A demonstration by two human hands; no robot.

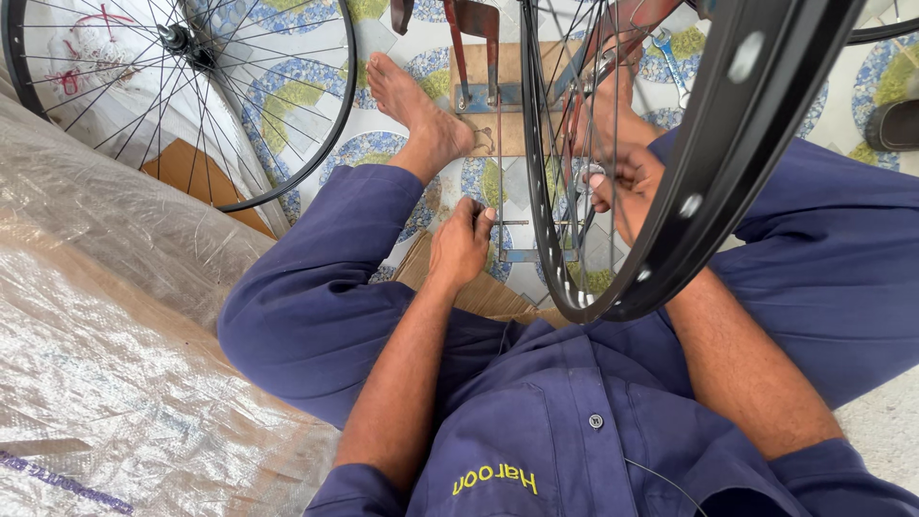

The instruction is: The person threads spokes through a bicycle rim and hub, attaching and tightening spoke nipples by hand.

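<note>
Lacing in progress: left hand [460,241] pinches a thin steel spoke [500,163], right hand [627,187] grips spokes inside the black bicycle rim [728,153]; several rim holes unfilled.

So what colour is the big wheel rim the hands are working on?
The rim is black with silver spokes, clearest in the head view.
</note>
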